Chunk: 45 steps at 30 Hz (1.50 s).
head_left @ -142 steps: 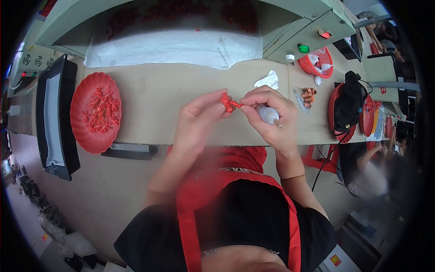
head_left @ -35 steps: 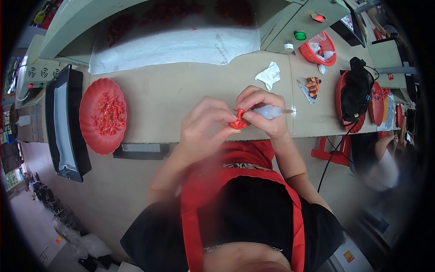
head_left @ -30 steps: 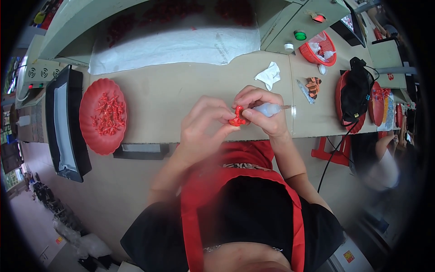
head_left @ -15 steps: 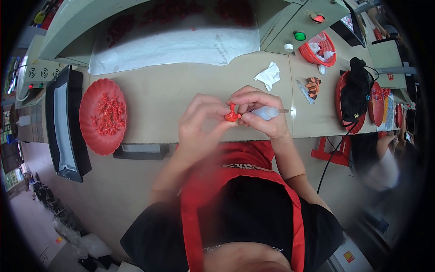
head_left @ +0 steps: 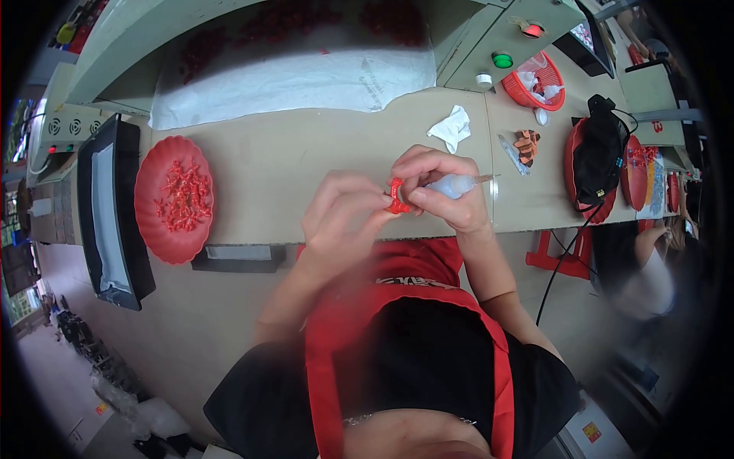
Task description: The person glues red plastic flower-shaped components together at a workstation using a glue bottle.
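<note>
A small glossy red figure-like part [head_left: 397, 200] is pinched between the fingertips of my left hand [head_left: 342, 210], just above the near side of the table. Tucked in my right hand [head_left: 463, 212] is a small translucent squeeze bottle [head_left: 453, 186], its thin tip pointing right. The thumb and fingertips of that same hand also reach the red part's right side. Fingers cover some of the part, so its exact shape is unclear. To the left, a red scalloped oval tray [head_left: 147, 206] holds a pile of similar small red pieces [head_left: 183, 195].
A crumpled white tissue [head_left: 451, 128] lies beyond my right hand. Farther right are an orange-and-black striped item [head_left: 527, 147], a red basket [head_left: 522, 93] and a black bundle with cables [head_left: 599, 157]. A pale green machine [head_left: 466, 50] with a white sheet [head_left: 283, 88] borders the far side.
The red part has turned between my fingertips and shifted slightly right. My left hand has moved a little with it; the bottle stays in my right hand.
</note>
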Motion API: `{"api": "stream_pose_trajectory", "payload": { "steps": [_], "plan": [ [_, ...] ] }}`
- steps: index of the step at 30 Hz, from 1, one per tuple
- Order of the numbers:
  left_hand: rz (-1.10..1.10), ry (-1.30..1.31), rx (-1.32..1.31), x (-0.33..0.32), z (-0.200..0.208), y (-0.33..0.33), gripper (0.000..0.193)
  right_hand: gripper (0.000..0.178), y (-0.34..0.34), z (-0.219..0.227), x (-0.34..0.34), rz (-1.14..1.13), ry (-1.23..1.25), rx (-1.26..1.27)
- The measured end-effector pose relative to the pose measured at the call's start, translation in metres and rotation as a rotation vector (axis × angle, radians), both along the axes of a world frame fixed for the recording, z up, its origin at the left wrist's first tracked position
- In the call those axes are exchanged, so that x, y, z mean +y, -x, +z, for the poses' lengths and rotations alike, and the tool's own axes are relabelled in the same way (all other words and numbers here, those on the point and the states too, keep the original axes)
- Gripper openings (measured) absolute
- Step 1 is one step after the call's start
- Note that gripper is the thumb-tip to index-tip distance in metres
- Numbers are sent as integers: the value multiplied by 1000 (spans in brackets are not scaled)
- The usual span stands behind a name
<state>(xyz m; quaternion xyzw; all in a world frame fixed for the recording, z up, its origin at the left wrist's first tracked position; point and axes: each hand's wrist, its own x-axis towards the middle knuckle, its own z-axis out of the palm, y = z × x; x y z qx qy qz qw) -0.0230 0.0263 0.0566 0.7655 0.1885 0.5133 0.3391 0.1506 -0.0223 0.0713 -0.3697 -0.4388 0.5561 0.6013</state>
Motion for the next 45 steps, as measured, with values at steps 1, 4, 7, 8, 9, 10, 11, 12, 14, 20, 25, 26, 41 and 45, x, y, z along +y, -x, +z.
{"api": "stream_pose_trajectory", "payload": {
  "steps": [1, 4, 7, 8, 9, 10, 11, 12, 14, 20, 25, 26, 41, 45],
  "plan": [
    [-2, 0, 0, 0, 1, 0, 27, 19, 0, 1, 1, 23, 18, 25],
    [-51, -4, -4, 0, 2, 0, 27, 13, 0, 8, 3, 24, 116, -5],
    [-57, 50, -15, -1, 1, 0, 26, 8, 2, 5, 4, -15, 56, -70],
    [-63, 69, -15, -1, 2, 0, 26, 8, 2, 6, 4, -14, 55, -70],
    [-70, 88, -15, -2, 2, 1, 25, 7, 2, 7, 4, -15, 42, -81],
    [-70, 89, -14, -2, 2, 1, 25, 7, 2, 8, 4, -16, 29, -92],
    [-83, 109, -18, -2, 1, 2, 25, 7, 2, 9, 4, -16, 30, -92],
    [-96, 129, -23, -3, 1, 2, 25, 8, 1, 10, 4, -7, 26, -99],
    [-108, 151, -29, -4, 2, 3, 25, 8, 1, 10, 4, 3, 22, -107],
    [-131, 158, -27, -2, 3, 3, 26, 9, 1, 7, 4, 9, -55, -134],
    [-159, 173, -14, 0, -1, 3, 27, 6, 3, 10, 3, -14, 63, -94],
    [-154, 196, -13, 0, -1, 1, 27, 6, 3, 10, 3, -13, 63, -94],
    [-171, 417, 24, -3, -2, 2, 29, 7, 0, -1, 5, -48, 125, -157],
    [-160, 387, 23, -2, -4, 3, 26, 8, 2, 0, 5, -42, 145, -109]
  ]
}}
